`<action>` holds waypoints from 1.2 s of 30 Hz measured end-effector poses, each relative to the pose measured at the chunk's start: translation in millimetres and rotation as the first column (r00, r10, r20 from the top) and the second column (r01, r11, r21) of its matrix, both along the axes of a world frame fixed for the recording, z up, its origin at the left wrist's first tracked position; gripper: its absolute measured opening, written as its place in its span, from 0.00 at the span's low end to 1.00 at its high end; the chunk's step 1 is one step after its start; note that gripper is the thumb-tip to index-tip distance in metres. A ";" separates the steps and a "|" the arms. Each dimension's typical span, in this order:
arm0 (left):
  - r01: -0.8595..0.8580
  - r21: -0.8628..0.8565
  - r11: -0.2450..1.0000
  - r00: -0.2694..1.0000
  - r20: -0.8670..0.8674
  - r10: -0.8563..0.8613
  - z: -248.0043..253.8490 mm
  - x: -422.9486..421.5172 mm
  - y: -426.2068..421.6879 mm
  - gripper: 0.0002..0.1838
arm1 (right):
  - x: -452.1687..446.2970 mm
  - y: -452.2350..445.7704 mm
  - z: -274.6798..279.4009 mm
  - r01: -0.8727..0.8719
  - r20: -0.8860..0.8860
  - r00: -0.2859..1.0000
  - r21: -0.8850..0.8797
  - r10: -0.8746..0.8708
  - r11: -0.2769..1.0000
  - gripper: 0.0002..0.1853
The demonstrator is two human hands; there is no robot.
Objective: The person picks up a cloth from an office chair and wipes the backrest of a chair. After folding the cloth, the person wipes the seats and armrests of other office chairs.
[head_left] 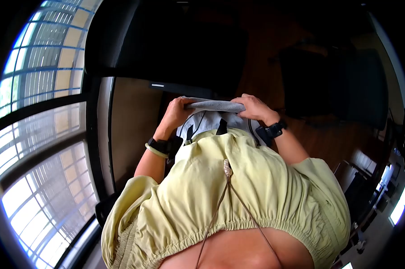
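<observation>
A grey folded cloth is stretched sideways in front of my body, its kind not plain from here. My left hand has its fingers wrapped round the left end. At the right end, my right hand grips the cloth with thumb and fingers. Pale grey-blue fabric shows just below it; I cannot tell whether the two are one piece. Two short black straps lie over that fabric, close to the hem of my yellow-green top. Dark bands sit on both wrists.
Barred windows fill the left side. A large dark piece of furniture stands ahead, hard to make out. Dark chairs are at the right on a brown wooden floor. A brown panel stands left of my hands.
</observation>
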State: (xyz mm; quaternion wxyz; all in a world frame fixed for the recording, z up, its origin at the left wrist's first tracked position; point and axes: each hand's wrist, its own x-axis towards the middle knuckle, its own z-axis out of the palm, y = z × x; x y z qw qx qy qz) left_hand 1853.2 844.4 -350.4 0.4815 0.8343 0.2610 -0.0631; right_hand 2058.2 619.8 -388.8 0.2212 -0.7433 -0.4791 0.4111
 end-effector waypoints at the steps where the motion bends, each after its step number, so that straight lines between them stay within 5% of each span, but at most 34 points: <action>1: 0.058 0.036 0.998 0.998 0.019 -0.058 4.0 2.7 8.0 0.14 | -7.5 1.0 -17.1 0.068 0.051 0.996 -0.039 -0.066 0.997 0.21; 5: 0.289 0.076 0.954 0.957 0.013 -0.290 -15.8 -2.8 58.3 0.12 | -35.7 11.7 -28.2 0.272 0.154 0.954 -0.094 -0.256 0.958 0.19; 8: 0.335 0.025 0.942 0.938 -0.105 -0.331 -19.6 -8.9 95.5 0.11 | -55.5 20.0 -32.7 0.346 0.197 0.924 -0.072 -0.327 0.935 0.19; 14: 0.427 0.038 0.904 0.903 -0.063 -0.424 -30.2 0.0 151.1 0.10 | -65.3 43.2 -34.9 0.411 0.256 0.887 -0.061 -0.383 0.910 0.17; 17: 0.426 0.072 0.902 0.898 -0.157 -0.411 0.3 26.5 173.9 0.11 | -51.2 58.5 -17.5 0.438 0.329 0.844 0.035 -0.424 0.898 0.17; 23: 0.336 0.392 0.856 0.917 0.070 -0.392 20.4 62.2 215.2 0.09 | -27.5 91.6 16.3 0.475 0.379 0.714 0.356 -0.589 0.805 0.16; 26: 0.303 0.573 0.762 0.896 0.100 -0.432 -8.6 56.1 218.7 0.09 | -33.9 99.5 -1.0 0.475 0.376 0.725 0.333 -0.577 0.814 0.16; 30: 0.313 0.575 0.756 0.933 -0.037 -0.358 -63.5 17.8 209.1 0.09 | -60.7 96.8 -47.2 0.449 0.422 0.752 0.233 -0.506 0.862 0.15; 36: 0.526 0.526 0.668 0.847 -0.260 -0.463 -138.2 -43.2 202.0 0.11 | -98.6 88.5 -98.0 0.364 0.376 0.883 -0.171 -0.281 0.915 0.17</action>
